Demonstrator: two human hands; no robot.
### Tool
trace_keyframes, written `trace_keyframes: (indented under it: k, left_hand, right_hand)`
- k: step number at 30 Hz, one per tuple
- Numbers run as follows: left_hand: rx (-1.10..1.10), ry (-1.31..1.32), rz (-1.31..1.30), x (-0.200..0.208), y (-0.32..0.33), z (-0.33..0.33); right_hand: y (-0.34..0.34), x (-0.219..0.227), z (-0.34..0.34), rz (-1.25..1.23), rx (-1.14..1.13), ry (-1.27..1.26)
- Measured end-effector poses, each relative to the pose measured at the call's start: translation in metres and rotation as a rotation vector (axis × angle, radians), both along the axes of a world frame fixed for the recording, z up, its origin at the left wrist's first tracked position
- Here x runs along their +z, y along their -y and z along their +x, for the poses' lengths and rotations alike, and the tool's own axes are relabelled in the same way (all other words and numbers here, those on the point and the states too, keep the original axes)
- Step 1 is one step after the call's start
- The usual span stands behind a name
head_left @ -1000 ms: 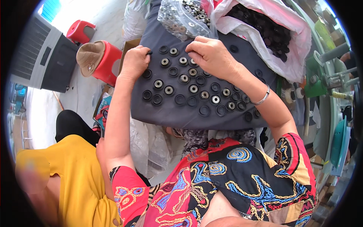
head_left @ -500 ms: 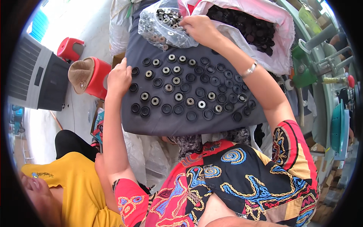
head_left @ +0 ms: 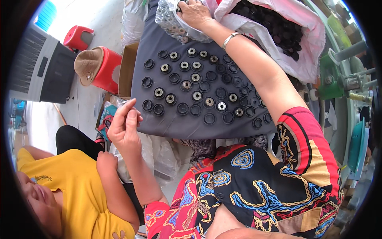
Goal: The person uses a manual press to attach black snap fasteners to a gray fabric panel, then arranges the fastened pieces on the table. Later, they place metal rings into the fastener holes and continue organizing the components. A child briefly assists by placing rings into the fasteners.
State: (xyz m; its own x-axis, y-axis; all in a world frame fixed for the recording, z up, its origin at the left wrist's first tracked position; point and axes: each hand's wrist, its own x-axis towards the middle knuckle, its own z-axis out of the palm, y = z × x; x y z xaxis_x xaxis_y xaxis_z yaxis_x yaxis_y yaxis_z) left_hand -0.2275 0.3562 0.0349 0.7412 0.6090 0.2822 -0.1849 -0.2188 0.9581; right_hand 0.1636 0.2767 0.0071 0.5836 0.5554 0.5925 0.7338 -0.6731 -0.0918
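My right hand (head_left: 195,15) reaches into a clear plastic bag (head_left: 169,22) of small metal bearings at the far edge of the table. Its fingers are curled down among the bearings, and their tips are hidden. My left hand (head_left: 125,127) hovers off the table's near left corner, fingers loosely bent and apart, with nothing visible in it. Black round rings (head_left: 182,108) lie in rough rows across the grey cloth-covered table (head_left: 171,126). Several of them have a silvery bearing (head_left: 197,95) seated in the middle; others are bare.
A white sack (head_left: 314,51) of black round parts lies at the far right, by a green machine (head_left: 330,77). Left of the table are a cardboard box (head_left: 128,67), a red stool (head_left: 107,65) with a brown hat, and a grey cooler (head_left: 43,71). A person in yellow (head_left: 79,187) sits close by.
My left hand has come back from the table's left edge toward me, its fingers loosening. The right hand has gone deeper into the bag of bearings. The whole view has shifted slightly.
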Motion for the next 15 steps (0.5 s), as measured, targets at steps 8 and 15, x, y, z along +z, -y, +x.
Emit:
trace_keyframes:
  k: [8, 15]
  left_hand:
    - [0.057, 0.095, -0.243, -0.012, 0.027, -0.029]
    - [0.028, 0.067, -0.369, -0.014, 0.054, -0.039]
  right_hand:
    - [0.006, 0.011, -0.005, -0.033, -0.061, -0.110]
    - [0.007, 0.005, 0.024, 0.189, 0.149, 0.107]
